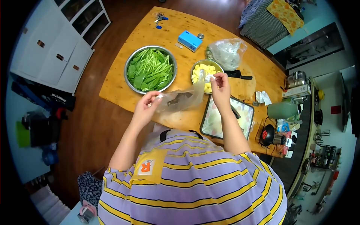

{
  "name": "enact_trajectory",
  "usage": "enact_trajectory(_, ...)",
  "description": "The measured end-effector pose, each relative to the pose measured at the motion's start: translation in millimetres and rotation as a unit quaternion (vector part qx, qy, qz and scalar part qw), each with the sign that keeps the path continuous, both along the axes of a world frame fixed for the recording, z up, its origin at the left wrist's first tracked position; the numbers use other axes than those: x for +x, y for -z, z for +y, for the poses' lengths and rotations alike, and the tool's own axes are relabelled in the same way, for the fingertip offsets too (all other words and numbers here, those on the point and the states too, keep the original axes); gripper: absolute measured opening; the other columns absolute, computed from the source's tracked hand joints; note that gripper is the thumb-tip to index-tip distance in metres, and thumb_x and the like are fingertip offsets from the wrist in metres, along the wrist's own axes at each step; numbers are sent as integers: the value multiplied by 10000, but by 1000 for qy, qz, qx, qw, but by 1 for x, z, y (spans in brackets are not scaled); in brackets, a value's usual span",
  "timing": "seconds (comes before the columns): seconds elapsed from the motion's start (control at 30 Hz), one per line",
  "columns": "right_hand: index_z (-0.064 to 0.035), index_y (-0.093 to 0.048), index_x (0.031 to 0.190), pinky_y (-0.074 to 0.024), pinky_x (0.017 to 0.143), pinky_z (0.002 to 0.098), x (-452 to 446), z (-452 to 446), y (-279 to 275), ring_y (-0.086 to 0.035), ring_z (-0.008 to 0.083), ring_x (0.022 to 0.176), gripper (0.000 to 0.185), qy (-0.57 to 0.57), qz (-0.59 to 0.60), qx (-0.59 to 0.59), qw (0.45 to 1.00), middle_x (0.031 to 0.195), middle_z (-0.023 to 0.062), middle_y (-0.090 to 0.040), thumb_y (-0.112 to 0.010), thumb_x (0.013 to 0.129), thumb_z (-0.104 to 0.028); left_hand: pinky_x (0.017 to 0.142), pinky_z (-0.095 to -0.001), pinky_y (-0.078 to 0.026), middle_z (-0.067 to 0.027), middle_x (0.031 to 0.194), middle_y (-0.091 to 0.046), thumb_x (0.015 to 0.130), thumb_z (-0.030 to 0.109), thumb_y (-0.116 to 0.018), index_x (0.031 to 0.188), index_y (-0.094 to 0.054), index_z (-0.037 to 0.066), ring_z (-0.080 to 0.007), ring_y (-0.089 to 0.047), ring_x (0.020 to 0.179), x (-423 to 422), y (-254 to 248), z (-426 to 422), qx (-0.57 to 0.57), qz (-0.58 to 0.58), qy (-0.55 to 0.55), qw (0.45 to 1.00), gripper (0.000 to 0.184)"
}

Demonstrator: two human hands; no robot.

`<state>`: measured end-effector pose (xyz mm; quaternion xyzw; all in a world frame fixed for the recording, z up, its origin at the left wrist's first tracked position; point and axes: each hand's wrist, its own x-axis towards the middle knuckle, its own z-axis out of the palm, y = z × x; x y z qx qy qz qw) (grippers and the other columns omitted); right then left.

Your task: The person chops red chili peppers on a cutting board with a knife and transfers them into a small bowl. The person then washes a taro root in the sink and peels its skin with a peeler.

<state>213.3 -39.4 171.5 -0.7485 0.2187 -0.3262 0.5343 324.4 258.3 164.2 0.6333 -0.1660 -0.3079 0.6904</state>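
Observation:
A clear plastic bag (183,100) with something dark inside hangs stretched between my two hands, over the table's near edge. My left hand (146,104) pinches one corner of it. At the other end, my right hand (220,88) has its fingers closed on the bag's upper corner. Just beyond my left hand stands a steel bowl (128,79) full of green leafy stems (152,69). Behind the bag and my right hand is a smaller metal bowl (193,66) of yellow chunks (204,70), partly hidden.
A patterned cutting board (242,120) lies right of the bag at the near edge. A black-handled knife (240,75), a stuffed plastic bag (227,52), a blue box (190,40) and keys (160,18) are farther back. A green bottle (283,110) stands at the right.

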Motion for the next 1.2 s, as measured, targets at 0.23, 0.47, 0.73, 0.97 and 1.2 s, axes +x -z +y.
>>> enact_trajectory(0.23, -12, -580, 1083, -512, 789, 292, -6, -28, -20, -620, 173, 844, 181, 80, 16, -106, 991, 957, 88, -614, -678, 932, -29, 669, -179, -377, 77, 842, -506, 964, 52, -688, 1274, -613, 71, -18, -454, 763, 11, -15, -24, 40, -91, 61, 993, 320)
enact_trajectory(0.47, -46, -574, 1049, -533, 778, 415, 4, 54, -27, -632, 373, 881, 182, -242, 8, -276, 930, 1026, 163, -604, -649, 894, 13, 639, -190, -459, 4, 1181, -652, 1044, 57, -527, 1384, -538, 95, -30, -525, 763, -5, -26, -38, -5, -34, 64, 997, 342)
enact_trajectory(0.73, -66, -632, 1007, -529, 726, 519, -46, 36, 34, -660, 425, 832, 114, -247, 289, -292, 878, 969, 196, -678, -639, 915, -134, 1044, -407, -488, -227, 1475, -470, 905, -84, -499, 1412, -616, 228, -407, -568, 1275, -22, 16, -33, 129, -310, 51, 941, 607)
enact_trajectory(0.97, -110, -734, 1139, -544, 803, 466, -69, 54, 7, -700, 364, 933, 299, -263, 377, -294, 838, 957, 190, -729, -632, 860, -82, 933, -421, -541, -230, 1364, -533, 862, 104, -732, 1227, -744, 251, -409, -610, 1177, -56, 27, -38, 262, -309, 47, 913, 394)
enact_trajectory(1.2, -180, -676, 1263, -366, 1079, 487, -82, 43, 21, -471, 370, 1328, 656, -171, 325, -429, 825, 1373, 140, -561, -883, 642, -144, 1073, -483, -411, -180, 1392, -491, 748, 143, -836, 1276, -689, 209, -379, -454, 1317, -60, 5, -49, 383, -491, -53, 780, 552)
